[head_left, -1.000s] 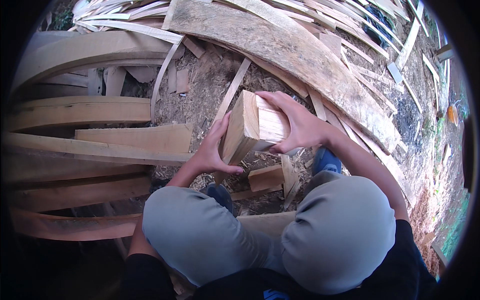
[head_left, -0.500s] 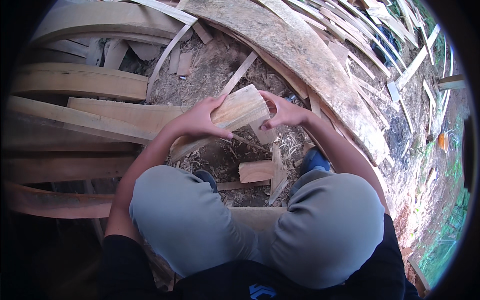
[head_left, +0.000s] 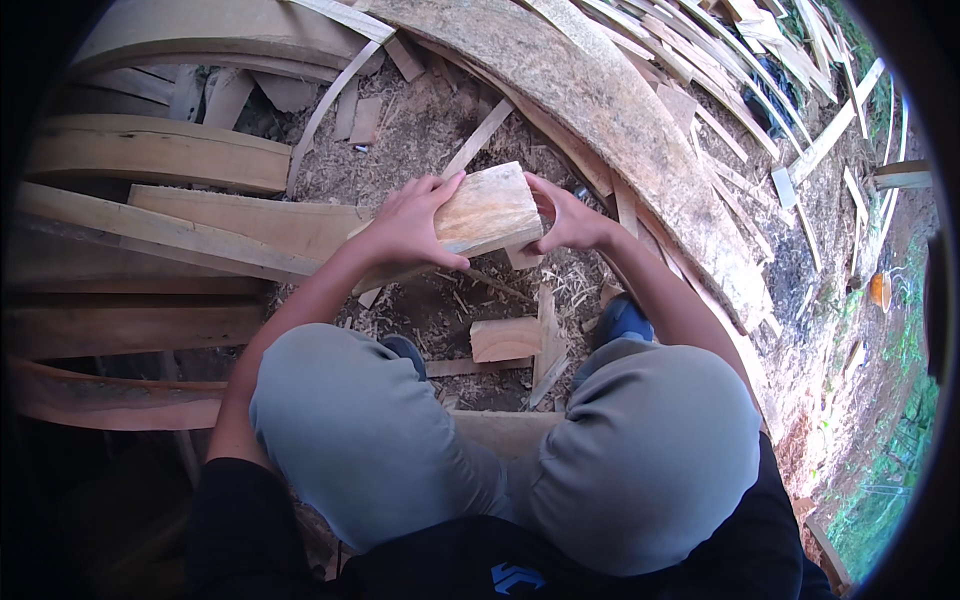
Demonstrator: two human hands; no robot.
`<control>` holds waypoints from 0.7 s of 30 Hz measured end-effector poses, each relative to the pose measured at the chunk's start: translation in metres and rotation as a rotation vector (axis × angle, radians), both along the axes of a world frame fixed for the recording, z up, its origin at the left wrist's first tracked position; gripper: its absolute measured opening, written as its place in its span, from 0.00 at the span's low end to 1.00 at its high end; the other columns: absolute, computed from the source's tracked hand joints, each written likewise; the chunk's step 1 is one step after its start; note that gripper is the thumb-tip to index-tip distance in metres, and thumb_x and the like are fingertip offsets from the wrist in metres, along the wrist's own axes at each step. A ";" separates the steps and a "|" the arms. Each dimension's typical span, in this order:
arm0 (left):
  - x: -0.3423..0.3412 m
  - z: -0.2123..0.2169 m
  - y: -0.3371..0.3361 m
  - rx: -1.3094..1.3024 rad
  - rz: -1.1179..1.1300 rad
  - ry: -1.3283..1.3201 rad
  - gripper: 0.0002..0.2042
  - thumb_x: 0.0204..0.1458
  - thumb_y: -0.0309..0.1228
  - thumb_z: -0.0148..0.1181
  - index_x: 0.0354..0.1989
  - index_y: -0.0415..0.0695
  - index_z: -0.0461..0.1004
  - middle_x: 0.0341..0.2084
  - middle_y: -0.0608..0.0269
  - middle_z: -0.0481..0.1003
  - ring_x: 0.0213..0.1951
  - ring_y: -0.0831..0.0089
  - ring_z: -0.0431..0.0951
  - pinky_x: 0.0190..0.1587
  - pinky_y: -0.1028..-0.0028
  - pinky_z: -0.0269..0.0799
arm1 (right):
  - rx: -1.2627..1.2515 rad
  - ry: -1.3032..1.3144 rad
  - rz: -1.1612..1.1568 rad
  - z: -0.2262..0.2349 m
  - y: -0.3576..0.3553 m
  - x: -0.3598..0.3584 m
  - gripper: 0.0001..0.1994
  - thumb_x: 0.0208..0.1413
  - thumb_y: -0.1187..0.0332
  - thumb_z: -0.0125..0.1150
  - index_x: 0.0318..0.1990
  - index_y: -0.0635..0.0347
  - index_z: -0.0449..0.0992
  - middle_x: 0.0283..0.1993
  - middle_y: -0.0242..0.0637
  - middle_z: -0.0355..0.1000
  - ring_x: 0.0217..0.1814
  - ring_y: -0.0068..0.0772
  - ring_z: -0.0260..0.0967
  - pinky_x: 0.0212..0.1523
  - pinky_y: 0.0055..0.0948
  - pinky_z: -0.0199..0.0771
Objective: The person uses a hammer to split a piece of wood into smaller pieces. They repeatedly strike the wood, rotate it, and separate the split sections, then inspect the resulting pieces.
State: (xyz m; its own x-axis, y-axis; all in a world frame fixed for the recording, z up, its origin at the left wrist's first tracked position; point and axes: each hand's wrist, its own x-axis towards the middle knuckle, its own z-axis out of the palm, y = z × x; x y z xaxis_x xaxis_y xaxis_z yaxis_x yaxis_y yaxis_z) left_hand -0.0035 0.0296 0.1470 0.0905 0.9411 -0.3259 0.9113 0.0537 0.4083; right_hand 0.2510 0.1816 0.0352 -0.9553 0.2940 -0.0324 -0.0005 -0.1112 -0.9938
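Observation:
A thick, pale wooden block (head_left: 488, 212) is held up between my hands in front of my knees, its rough-cut end facing right. My left hand (head_left: 412, 222) is closed round its left part, thumb along the near side and fingers over the far side. At the cut end, my right hand (head_left: 568, 216) curls its fingers and thumb about the block's edge. Just under that end a smaller piece of wood (head_left: 523, 257) shows, partly hidden; whether it is joined to the block I cannot tell. Below, a short wood offcut (head_left: 503, 340) lies on the ground.
Curved beams (head_left: 160, 155) are stacked at the left. A long, wide plank (head_left: 610, 120) arcs across the far side to the right. Shavings and thin strips litter the ground (head_left: 430, 310). My shoe (head_left: 622, 322) is near the offcut. More slats (head_left: 740, 70) lie at the far right.
The block has turned slightly and sits a little higher at its cut end. My left hand now covers its lower left part, and less of the smaller piece shows beneath.

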 end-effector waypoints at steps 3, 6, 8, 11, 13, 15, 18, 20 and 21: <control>0.001 -0.003 -0.003 -0.007 0.017 -0.027 0.66 0.27 0.55 0.79 0.79 0.47 0.50 0.64 0.49 0.64 0.66 0.51 0.62 0.70 0.57 0.56 | -0.030 -0.006 0.007 -0.001 -0.003 0.002 0.63 0.30 0.69 0.83 0.77 0.64 0.48 0.77 0.44 0.55 0.82 0.40 0.48 0.82 0.38 0.42; 0.005 -0.003 -0.003 -0.002 0.027 -0.034 0.66 0.26 0.55 0.79 0.80 0.49 0.50 0.66 0.48 0.63 0.68 0.51 0.60 0.70 0.58 0.53 | -0.010 -0.034 -0.007 -0.007 -0.001 0.004 0.64 0.30 0.71 0.82 0.78 0.64 0.46 0.78 0.45 0.54 0.83 0.40 0.47 0.83 0.38 0.40; 0.009 0.000 -0.003 0.019 0.032 -0.020 0.66 0.26 0.54 0.79 0.80 0.49 0.50 0.66 0.48 0.62 0.68 0.51 0.60 0.70 0.58 0.53 | 0.029 -0.065 -0.034 -0.010 -0.001 0.005 0.64 0.31 0.72 0.81 0.79 0.63 0.44 0.78 0.45 0.53 0.83 0.40 0.46 0.83 0.38 0.39; 0.006 -0.002 -0.006 0.059 0.005 0.010 0.66 0.26 0.54 0.79 0.80 0.49 0.50 0.66 0.49 0.63 0.67 0.52 0.59 0.70 0.59 0.53 | 0.087 -0.070 -0.032 -0.009 -0.003 0.002 0.65 0.31 0.73 0.81 0.79 0.64 0.42 0.79 0.46 0.52 0.84 0.41 0.44 0.84 0.38 0.38; 0.008 -0.003 -0.007 0.068 0.005 0.006 0.66 0.25 0.52 0.80 0.80 0.49 0.50 0.66 0.49 0.62 0.67 0.51 0.60 0.70 0.59 0.53 | 0.115 -0.094 -0.067 -0.015 -0.006 0.004 0.65 0.31 0.73 0.82 0.79 0.65 0.42 0.79 0.48 0.51 0.84 0.42 0.44 0.84 0.38 0.39; 0.009 -0.005 -0.007 0.104 -0.016 0.029 0.66 0.25 0.53 0.80 0.80 0.49 0.51 0.65 0.50 0.62 0.67 0.52 0.60 0.70 0.58 0.53 | 0.166 -0.102 -0.100 -0.023 -0.008 0.006 0.66 0.30 0.73 0.82 0.79 0.66 0.42 0.79 0.49 0.50 0.84 0.43 0.44 0.84 0.38 0.40; 0.008 -0.019 -0.007 0.197 -0.081 0.096 0.67 0.24 0.55 0.80 0.79 0.50 0.51 0.65 0.50 0.63 0.67 0.53 0.61 0.69 0.56 0.52 | 0.293 -0.096 -0.149 -0.033 -0.009 0.011 0.66 0.30 0.73 0.82 0.78 0.68 0.42 0.79 0.52 0.50 0.84 0.45 0.45 0.83 0.37 0.42; 0.008 -0.029 -0.006 0.261 -0.130 0.128 0.68 0.23 0.55 0.81 0.79 0.51 0.51 0.65 0.50 0.62 0.67 0.53 0.61 0.69 0.55 0.52 | 0.400 -0.099 -0.186 -0.039 -0.013 0.014 0.66 0.30 0.73 0.82 0.78 0.68 0.42 0.79 0.53 0.50 0.83 0.46 0.46 0.83 0.36 0.44; 0.008 -0.031 -0.007 0.265 -0.134 0.127 0.68 0.23 0.53 0.82 0.79 0.50 0.51 0.65 0.50 0.62 0.66 0.53 0.61 0.69 0.56 0.53 | 0.417 -0.135 -0.200 -0.034 -0.019 0.015 0.66 0.30 0.73 0.82 0.78 0.68 0.42 0.78 0.54 0.50 0.83 0.47 0.47 0.82 0.36 0.45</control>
State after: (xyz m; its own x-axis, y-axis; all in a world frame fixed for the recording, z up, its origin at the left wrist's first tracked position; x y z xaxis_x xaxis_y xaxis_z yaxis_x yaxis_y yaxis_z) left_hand 0.0043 0.0225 0.1162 0.1936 0.9772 -0.0878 0.9476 -0.1631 0.2746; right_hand 0.2660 0.1630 0.0011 -0.8739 0.4860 0.0074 0.1510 0.2859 -0.9463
